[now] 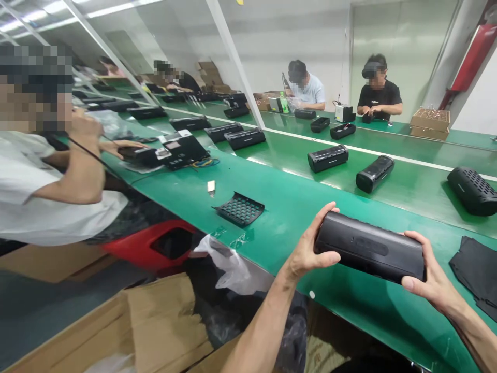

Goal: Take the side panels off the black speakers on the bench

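Observation:
A long black speaker housing point(368, 246) is held level above the green bench point(283, 207), one end in each hand. My left hand point(312, 248) grips its left end, thumb on the near face and fingers over the far edge. At the right end, my right hand point(425, 272) has its thumb low on the near face and its fingers behind. An oblong recessed panel shows in the middle of the housing's near face. To the left, a curved black perforated grille point(241, 208) lies on the bench. Black cloth-like sheets point(476, 272) lie right of my right hand.
More black housings point(375, 173) sit along the green conveyor belt point(287, 155) beyond the bench. A co-worker point(54, 155) sits at the left, and others work across the line. Cardboard point(166, 321) and a red stool point(151, 243) stand below the bench edge.

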A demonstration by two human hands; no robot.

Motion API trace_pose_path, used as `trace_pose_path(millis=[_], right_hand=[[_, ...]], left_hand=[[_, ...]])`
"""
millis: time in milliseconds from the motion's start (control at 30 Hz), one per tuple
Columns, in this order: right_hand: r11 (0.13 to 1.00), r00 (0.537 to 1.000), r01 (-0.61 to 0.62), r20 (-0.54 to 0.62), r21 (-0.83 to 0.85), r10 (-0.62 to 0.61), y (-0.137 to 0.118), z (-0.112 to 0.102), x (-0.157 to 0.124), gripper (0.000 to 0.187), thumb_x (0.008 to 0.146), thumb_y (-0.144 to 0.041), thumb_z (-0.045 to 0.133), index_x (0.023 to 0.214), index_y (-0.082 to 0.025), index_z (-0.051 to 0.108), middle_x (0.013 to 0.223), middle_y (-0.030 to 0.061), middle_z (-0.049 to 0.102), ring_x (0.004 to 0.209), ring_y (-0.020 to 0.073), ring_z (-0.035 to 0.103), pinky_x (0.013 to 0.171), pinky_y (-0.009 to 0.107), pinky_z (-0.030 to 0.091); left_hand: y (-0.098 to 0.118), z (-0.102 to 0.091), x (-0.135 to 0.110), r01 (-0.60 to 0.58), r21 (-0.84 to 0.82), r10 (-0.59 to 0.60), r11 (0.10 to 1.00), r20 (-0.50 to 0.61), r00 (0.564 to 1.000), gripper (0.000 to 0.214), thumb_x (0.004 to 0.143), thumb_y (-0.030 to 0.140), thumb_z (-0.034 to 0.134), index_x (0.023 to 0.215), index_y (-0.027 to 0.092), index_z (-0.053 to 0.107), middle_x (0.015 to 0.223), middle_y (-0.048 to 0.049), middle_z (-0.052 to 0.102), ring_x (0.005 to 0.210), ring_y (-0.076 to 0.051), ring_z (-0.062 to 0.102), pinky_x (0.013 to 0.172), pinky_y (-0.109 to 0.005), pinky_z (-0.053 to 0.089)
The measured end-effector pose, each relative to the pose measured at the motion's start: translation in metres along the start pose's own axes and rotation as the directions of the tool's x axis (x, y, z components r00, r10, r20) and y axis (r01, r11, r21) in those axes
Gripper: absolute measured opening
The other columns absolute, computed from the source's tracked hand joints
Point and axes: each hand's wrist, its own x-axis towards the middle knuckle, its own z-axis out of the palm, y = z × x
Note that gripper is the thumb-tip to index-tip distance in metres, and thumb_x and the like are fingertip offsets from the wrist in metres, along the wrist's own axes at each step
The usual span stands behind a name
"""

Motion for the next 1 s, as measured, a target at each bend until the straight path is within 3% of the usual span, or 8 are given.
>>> trace_pose_path(millis=[133, 300, 500, 600, 733, 900, 1000], right_hand=[[0.998, 0.999, 0.034, 0.011, 0.044, -0.035, 0.009, -0.004, 0.002, 0.094, 0.078, -0.068, 0.083, 0.152, -0.034, 0.037, 0.162, 0.0134, 0.043, 0.134, 0.0374, 0.056, 0.101, 0.044, 0.054], [0.994, 0.998, 0.065, -0.003, 0.084, -0.065, 0.014, -0.013, 0.001, 0.085, 0.078, -0.064, 0.085, 0.147, -0.035, 0.045, 0.161, 0.0113, 0.047, 0.137, 0.0379, 0.056, 0.101, 0.043, 0.056], [0.992, 0.993, 0.105, 0.046, 0.071, -0.109, 0.015, -0.021, -0.001, 0.096, 0.083, -0.071, 0.08, 0.16, -0.038, 0.034, 0.168, 0.0107, 0.038, 0.146, 0.0372, 0.049, 0.114, 0.047, 0.049], [0.987, 0.988, 0.151, 0.011, 0.057, -0.152, 0.013, -0.022, -0.004, 0.089, 0.086, -0.07, 0.077, 0.159, -0.037, 0.039, 0.165, 0.0114, 0.043, 0.142, 0.0367, 0.053, 0.11, 0.045, 0.053], [0.974, 0.974, 0.226, -0.005, -0.025, -0.226, 0.015, -0.024, -0.001, 0.081, 0.086, -0.07, 0.077, 0.153, -0.036, 0.046, 0.162, 0.0118, 0.047, 0.142, 0.0373, 0.054, 0.11, 0.046, 0.053], [0.976, 0.976, 0.214, 0.033, -0.037, -0.213, 0.018, -0.028, 0.005, 0.102, 0.084, -0.081, 0.07, 0.165, -0.034, 0.03, 0.17, 0.0155, 0.038, 0.149, 0.0397, 0.048, 0.115, 0.051, 0.05], [0.972, 0.972, 0.232, 0.038, -0.019, -0.232, 0.011, -0.029, 0.002, 0.099, 0.082, -0.081, 0.073, 0.161, -0.032, 0.037, 0.168, 0.0154, 0.041, 0.147, 0.0401, 0.051, 0.113, 0.051, 0.051]], left_hand=[[-0.003, 0.013, 0.0, -0.03, 0.023, 0.03, 0.999, -0.008, 1.0, 0.097, 0.064, 0.045, 0.093, 0.15, 0.03, 0.051, 0.136, -0.0059, 0.062, 0.111, -0.027, 0.062, 0.096, -0.033, 0.051], [-0.009, 0.025, -0.001, -0.106, 0.009, 0.107, 0.994, -0.028, 0.994, 0.088, 0.065, 0.049, 0.092, 0.144, 0.033, 0.057, 0.128, -0.0035, 0.064, 0.107, -0.025, 0.062, 0.089, -0.031, 0.053], [-0.011, 0.03, -0.003, -0.172, -0.006, 0.171, 0.985, -0.07, 0.983, 0.085, 0.068, 0.053, 0.091, 0.144, 0.034, 0.058, 0.145, -0.0054, 0.057, 0.123, -0.03, 0.059, 0.101, -0.035, 0.052], [-0.01, 0.03, -0.005, -0.206, 0.033, 0.207, 0.978, -0.064, 0.976, 0.084, 0.07, 0.052, 0.09, 0.145, 0.036, 0.057, 0.152, -0.0053, 0.052, 0.133, -0.033, 0.054, 0.11, -0.039, 0.047], [-0.01, 0.032, -0.006, -0.245, 0.089, 0.251, 0.965, -0.057, 0.966, 0.083, 0.07, 0.056, 0.089, 0.144, 0.036, 0.057, 0.151, -0.0073, 0.05, 0.136, -0.036, 0.052, 0.114, -0.048, 0.045], [-0.009, 0.037, -0.007, -0.282, 0.111, 0.291, 0.953, -0.08, 0.953, 0.08, 0.072, 0.056, 0.088, 0.144, 0.038, 0.057, 0.149, -0.0073, 0.049, 0.138, -0.038, 0.049, 0.116, -0.053, 0.041], [-0.002, 0.04, -0.009, -0.326, 0.113, 0.334, 0.939, -0.057, 0.941, 0.078, 0.072, 0.054, 0.089, 0.142, 0.038, 0.058, 0.149, -0.0077, 0.049, 0.137, -0.038, 0.05, 0.115, -0.053, 0.043]])
